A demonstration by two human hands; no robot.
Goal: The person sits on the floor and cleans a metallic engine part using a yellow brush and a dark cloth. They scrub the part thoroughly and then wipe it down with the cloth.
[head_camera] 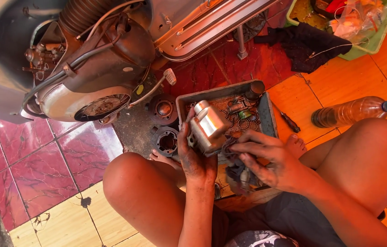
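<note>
I am sitting low on a floor of glossy red marbled and orange tiles point(42, 169), my two bare knees up on either side of my hands.

My left hand point(196, 158), black with grease, is wrapped around the lower end of a shiny silver metal block with a short round neck point(208, 126); the thumb lies up along its left edge and the fingers curl behind it, so I cannot see their tips. My right hand point(267, 160) comes in from the right with its fingers bent and close together, pinching a dark crumpled rag point(240, 176) just under the block. The rag hides the block's bottom and whatever my fingertips press on; I cannot tell how far the block goes into it.

The block hangs right over a shallow grey metal tray point(269, 114) full of small rings, springs and bits too tangled to count. Left of the tray, on a dirty mat, lie two round dark engine parts point(163, 109). Beyond them stands the grey scooter engine with its ribbed hose and cables point(92, 68), cut off by the top edge. One screwdriver point(289, 122) lies just right of the tray, one brownish plastic bottle point(351, 110) lies on its side near my right knee, and one black cloth point(303, 43) sits by a green plastic bin point(376, 39), which is partly out of view.
</note>
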